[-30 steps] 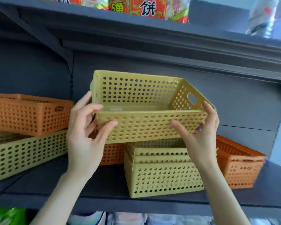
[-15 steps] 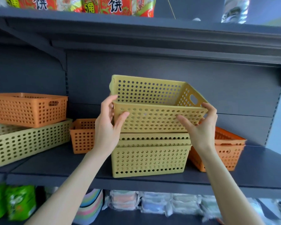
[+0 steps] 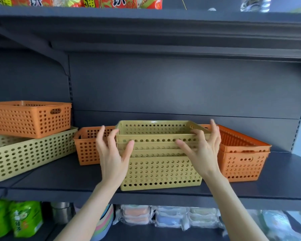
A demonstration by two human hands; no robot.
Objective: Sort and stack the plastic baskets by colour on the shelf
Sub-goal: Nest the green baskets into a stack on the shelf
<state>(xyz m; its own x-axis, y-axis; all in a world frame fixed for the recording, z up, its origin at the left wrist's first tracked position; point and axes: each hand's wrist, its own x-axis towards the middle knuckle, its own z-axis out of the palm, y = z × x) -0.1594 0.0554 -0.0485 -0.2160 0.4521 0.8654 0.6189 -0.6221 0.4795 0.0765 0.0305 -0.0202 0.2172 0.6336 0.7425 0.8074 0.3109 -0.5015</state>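
Top yellow basket: nested on centre stack. Left hand spread, thumb touching front; right hand pinches rim. Next, probably: release, fetch left orange basket.

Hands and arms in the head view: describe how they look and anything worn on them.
The left hand and right hand are bare: no gloves, rings or bracelets show. The left forearm and right forearm are uncovered down to the bottom edge of the picture, with no sleeve, watch or band in sight. The nails are too blurred to judge.
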